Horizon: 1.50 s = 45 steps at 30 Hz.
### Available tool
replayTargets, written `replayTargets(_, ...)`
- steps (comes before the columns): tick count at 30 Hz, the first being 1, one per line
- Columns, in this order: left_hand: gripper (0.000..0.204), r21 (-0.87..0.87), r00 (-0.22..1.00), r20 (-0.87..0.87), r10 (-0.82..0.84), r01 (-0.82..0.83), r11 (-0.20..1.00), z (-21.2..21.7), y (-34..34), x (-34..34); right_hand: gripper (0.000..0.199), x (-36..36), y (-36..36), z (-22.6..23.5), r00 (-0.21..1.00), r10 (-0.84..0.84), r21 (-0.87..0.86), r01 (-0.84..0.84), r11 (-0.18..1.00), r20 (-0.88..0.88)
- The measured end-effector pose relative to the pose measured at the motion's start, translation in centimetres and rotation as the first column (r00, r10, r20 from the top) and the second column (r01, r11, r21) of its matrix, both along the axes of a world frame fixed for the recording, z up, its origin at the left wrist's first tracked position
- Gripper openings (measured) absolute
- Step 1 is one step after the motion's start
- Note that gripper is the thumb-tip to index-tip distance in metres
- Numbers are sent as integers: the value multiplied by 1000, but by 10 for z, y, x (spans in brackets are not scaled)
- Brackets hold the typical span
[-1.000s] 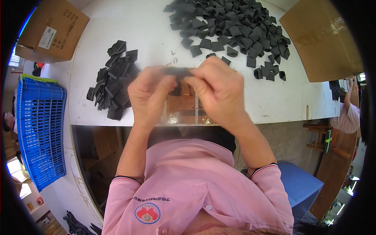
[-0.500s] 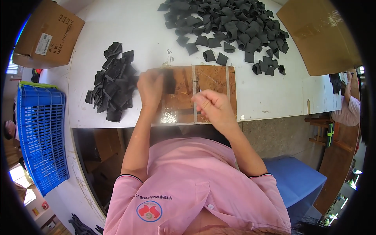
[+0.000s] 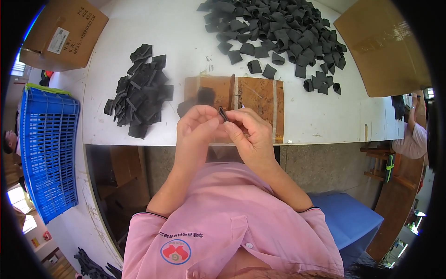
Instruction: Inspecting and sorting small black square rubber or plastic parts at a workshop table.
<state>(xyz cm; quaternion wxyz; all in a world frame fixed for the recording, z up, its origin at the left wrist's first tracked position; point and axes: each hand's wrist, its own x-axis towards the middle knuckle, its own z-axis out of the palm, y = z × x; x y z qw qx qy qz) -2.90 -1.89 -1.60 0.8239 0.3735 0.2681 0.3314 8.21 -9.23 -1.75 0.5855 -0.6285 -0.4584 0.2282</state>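
Note:
Both my hands meet over the near edge of a brown board (image 3: 260,88) with pale tape strips. Between the fingertips is a small black fabric piece (image 3: 223,113), folded into a narrow loop. My right hand (image 3: 253,137) pinches it. The fingers of my left hand (image 3: 197,130) are closed against its other side. A tiny pale tip shows by the right index finger; what it belongs to is hidden. Two flat black pieces (image 3: 206,96) lie on the board's left part, just beyond my left hand.
Flat black pieces (image 3: 139,95) form a pile left of the board. A larger heap of folded black pieces (image 3: 283,32) covers the far right. Cardboard boxes stand at the far left (image 3: 69,35) and far right (image 3: 381,51). A blue crate (image 3: 50,153) is at left, a blue stool (image 3: 346,218) at right.
My left hand has come from beside the flat pile toward me and right, meeting the right hand. A black piece is now held between them. The right hand has shifted slightly nearer.

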Motion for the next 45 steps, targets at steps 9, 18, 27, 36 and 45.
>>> replayTargets(9, 6, 57, 969, -246, 14, 0, 998, -4, 2, 1, 19, -7, -5, 5, 996, 20, -43, -17, 999, 89)
replayTargets(18, 5, 481, 900, -428, 77, 155, 863, -11, -3, 3, 8, 8, -5, -4, 869, -52, -260, -90, 962, -492)
replayTargets(27, 9, 240, 890, -319, 324, -255, 937, -11, -6, 24, 12, 1, 7, -21, 770, -148, 28, 167, 986, 621)
replayTargets(36, 13, 15, 979, -198, -49, 53, 998, 6, -4, 9, 5, 23, 4, -1, 373, 69, -27, -247, 969, -925)
replayTargets(45, 11, 204, 930, -312, 193, -133, 970, 27, 0, 19, 21, 28, 12, 29, 597, 187, -46, -353, 934, -780)
